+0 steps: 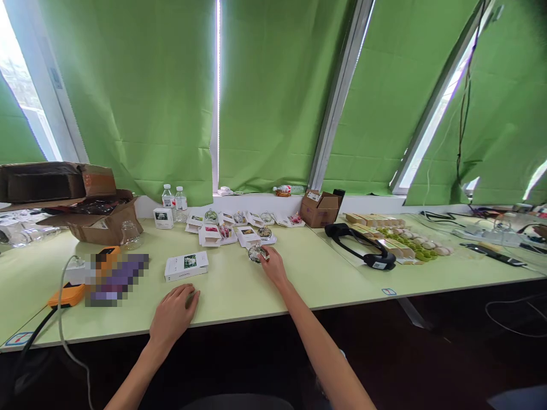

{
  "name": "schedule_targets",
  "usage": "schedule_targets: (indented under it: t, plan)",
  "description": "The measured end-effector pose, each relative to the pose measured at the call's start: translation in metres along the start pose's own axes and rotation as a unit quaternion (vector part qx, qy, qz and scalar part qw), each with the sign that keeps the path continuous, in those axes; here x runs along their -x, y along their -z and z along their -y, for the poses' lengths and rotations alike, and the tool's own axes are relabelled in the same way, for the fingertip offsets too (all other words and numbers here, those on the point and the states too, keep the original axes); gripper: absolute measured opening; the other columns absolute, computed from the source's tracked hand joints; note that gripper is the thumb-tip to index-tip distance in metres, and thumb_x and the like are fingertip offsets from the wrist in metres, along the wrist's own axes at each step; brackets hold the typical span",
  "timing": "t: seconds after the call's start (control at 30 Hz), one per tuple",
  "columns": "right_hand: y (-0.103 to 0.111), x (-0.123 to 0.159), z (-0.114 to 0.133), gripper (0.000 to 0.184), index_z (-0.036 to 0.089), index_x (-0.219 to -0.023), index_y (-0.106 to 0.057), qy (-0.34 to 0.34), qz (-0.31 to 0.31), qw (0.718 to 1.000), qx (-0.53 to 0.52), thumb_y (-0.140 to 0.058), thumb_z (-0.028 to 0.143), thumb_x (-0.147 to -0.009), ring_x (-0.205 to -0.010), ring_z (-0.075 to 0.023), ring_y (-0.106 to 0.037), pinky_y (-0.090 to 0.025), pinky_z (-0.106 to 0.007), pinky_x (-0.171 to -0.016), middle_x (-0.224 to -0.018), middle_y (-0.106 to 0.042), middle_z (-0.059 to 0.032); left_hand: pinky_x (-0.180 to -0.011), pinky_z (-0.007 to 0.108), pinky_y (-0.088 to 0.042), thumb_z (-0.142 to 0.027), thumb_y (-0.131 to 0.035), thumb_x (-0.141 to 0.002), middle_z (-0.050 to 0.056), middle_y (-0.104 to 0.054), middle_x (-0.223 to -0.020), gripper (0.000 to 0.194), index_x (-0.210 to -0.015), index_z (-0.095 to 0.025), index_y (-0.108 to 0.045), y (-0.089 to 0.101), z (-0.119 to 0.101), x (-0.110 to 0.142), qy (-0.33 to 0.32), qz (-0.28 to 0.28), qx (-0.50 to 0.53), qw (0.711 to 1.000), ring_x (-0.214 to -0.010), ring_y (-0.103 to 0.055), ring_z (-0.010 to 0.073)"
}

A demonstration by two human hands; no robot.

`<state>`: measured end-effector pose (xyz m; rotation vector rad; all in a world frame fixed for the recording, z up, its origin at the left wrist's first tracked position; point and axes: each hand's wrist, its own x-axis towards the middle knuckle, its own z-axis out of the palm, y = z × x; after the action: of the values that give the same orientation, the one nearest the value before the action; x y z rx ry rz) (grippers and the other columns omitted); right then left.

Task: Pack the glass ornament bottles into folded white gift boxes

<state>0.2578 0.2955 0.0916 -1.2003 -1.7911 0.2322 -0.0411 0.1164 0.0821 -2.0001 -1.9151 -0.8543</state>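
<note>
My right hand (272, 265) has its fingers closed on a small round, clear, shiny thing (256, 253) with dark and pale bits inside, held at the table top. Its exact kind is too small to tell. My left hand (174, 310) rests on the table near the front edge, fingers loosely stretched and apart, holding nothing. Just beyond it lies a white box (187, 266) with a flower picture on top. Behind my right hand, several opened white boxes (247, 236) stand in rows, with similar clear round things (264, 232) lying on or beside them.
Cardboard boxes (102, 225), an orange device (70, 295) with cables and a blurred-out purple item (122, 276) are on the left. Water bottles (180, 199) stand at the back. To the right are a small carton (319, 209), a black headset (361, 246) and green egg trays (421, 249).
</note>
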Motion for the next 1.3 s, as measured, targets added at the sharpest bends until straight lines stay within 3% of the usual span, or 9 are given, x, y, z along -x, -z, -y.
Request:
schedule_targets:
  t: [0.27, 0.6, 0.8, 1.0, 1.13, 1.2, 1.3]
  plan:
    - [-0.003, 0.005, 0.013, 0.038, 0.018, -0.119, -0.061, 0.039, 0.052, 0.996, -0.055, -0.053, 0.029, -0.084, -0.095, -0.0212, -0.061, -0.057, -0.031, -0.067, -0.113, -0.064, -0.0103, -0.088, 0.037, -0.05, -0.044, -0.04, -0.092, 0.006, -0.069, -0.112, 0.033, -0.098, -0.023, -0.065, -0.001, 0.0, 0.0, 0.003, -0.005, 0.005, 1.0, -0.107, -0.062, 0.0249]
    - [-0.005, 0.013, 0.028, 0.039, 0.022, -0.121, -0.062, 0.075, 0.112, 0.983, -0.128, -0.056, 0.035, -0.085, -0.094, -0.0204, -0.064, -0.059, -0.03, -0.068, -0.117, -0.064, -0.0094, -0.087, 0.036, -0.051, -0.045, -0.038, -0.093, 0.006, -0.068, -0.114, 0.036, -0.102, -0.022, -0.064, 0.003, -0.002, 0.001, 0.001, 0.007, -0.001, 1.0, -0.108, -0.062, 0.0246]
    - [-0.005, 0.016, 0.035, 0.039, 0.023, -0.118, -0.065, 0.057, 0.131, 0.978, -0.151, -0.059, 0.04, -0.083, -0.087, -0.0204, -0.068, -0.061, -0.036, -0.073, -0.117, -0.066, -0.0075, -0.087, 0.036, -0.051, -0.045, -0.04, -0.093, 0.005, -0.069, -0.112, 0.034, -0.1, -0.023, -0.064, 0.002, -0.002, 0.0, 0.004, 0.004, -0.001, 1.0, -0.107, -0.062, 0.0242]
    - [-0.008, 0.019, 0.037, 0.042, 0.023, -0.119, -0.065, 0.056, 0.147, 0.97, -0.187, -0.06, 0.043, -0.082, -0.098, -0.0235, -0.066, -0.061, -0.038, -0.076, -0.115, -0.068, -0.0056, -0.088, 0.036, -0.05, -0.044, -0.04, -0.093, 0.005, -0.069, -0.113, 0.033, -0.099, -0.024, -0.064, 0.001, -0.003, 0.0, 0.008, 0.001, -0.006, 1.0, -0.108, -0.062, 0.0244]
    - [-0.006, 0.021, 0.039, 0.042, 0.025, -0.121, -0.063, 0.061, 0.171, 0.972, -0.15, -0.057, 0.044, -0.084, -0.101, -0.0229, -0.065, -0.059, -0.036, -0.077, -0.118, -0.067, -0.0035, -0.088, 0.036, -0.049, -0.045, -0.039, -0.093, 0.005, -0.068, -0.113, 0.033, -0.1, -0.024, -0.063, 0.001, -0.002, -0.001, 0.009, 0.008, -0.009, 1.0, -0.108, -0.062, 0.0245]
    - [-0.005, 0.021, 0.039, 0.039, 0.025, -0.12, -0.063, 0.074, 0.159, 0.979, -0.102, -0.054, 0.043, -0.087, -0.103, -0.0226, -0.064, -0.056, -0.036, -0.083, -0.118, -0.067, -0.0033, -0.088, 0.036, -0.049, -0.045, -0.039, -0.093, 0.004, -0.068, -0.113, 0.033, -0.099, -0.024, -0.063, 0.001, -0.002, -0.001, 0.007, 0.01, -0.01, 1.0, -0.108, -0.062, 0.0243]
    - [-0.003, 0.017, 0.034, 0.035, 0.021, -0.119, -0.063, 0.083, 0.073, 0.994, -0.015, -0.048, 0.035, -0.09, -0.111, -0.023, -0.06, -0.045, -0.04, -0.099, -0.117, -0.067, -0.0064, -0.088, 0.036, -0.049, -0.044, -0.039, -0.093, 0.004, -0.068, -0.113, 0.032, -0.1, -0.024, -0.063, 0.001, -0.001, -0.001, 0.005, 0.01, -0.009, 1.0, -0.108, -0.062, 0.0243]
